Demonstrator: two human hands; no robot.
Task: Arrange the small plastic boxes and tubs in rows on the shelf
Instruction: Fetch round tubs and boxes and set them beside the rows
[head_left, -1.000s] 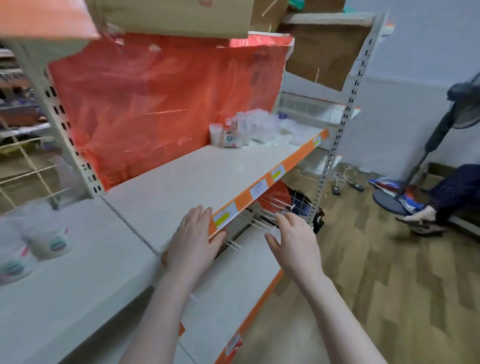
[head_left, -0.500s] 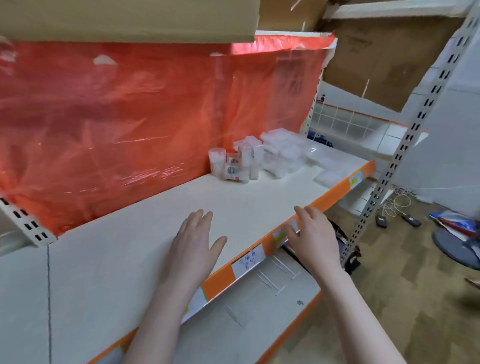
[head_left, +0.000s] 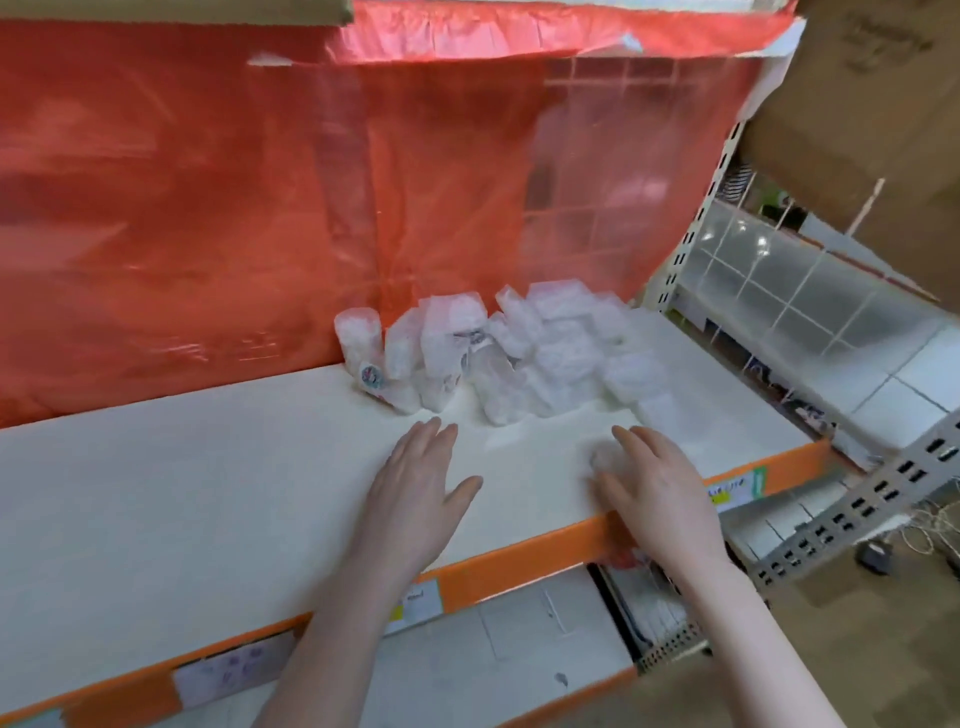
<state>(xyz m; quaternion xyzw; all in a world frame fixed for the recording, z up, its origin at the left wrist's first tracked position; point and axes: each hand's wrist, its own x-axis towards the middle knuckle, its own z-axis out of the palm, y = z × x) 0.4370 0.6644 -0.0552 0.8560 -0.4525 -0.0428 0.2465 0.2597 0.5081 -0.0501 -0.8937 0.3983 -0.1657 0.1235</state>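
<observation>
**Hands at shelf front, pile of boxes and tubs not yet touched**

The setting was a shop shelf (head_left: 208, 493), pale top with an orange front edge (head_left: 519, 566), a red plastic sheet (head_left: 234, 208) hanging behind it and a cardboard box (head_left: 883, 104) overhanging at upper right.

Nearest the camera, both forearms reached over the front edge. The left hand (head_left: 415, 493) lay flat above the shelf, fingers straight and together, thumb out, holding nothing. The right hand (head_left: 660, 488) was likewise flat and empty, fingers relaxed, just inside the edge.

Beyond the fingertips, toward the back of the shelf, sat the boxes and tubs (head_left: 509, 353): a loose, blurred heap, not in rows, against the red sheet. One round tub (head_left: 358, 338) stood at the heap's left end. The heap's long axis ran left to right, roughly parallel to the shelf front, and spread forward on the right side.

Judgement: the heap lay straight ahead of both hands. The right hand looked slightly nearer its forward corner; the left was nearer the tub.
</observation>
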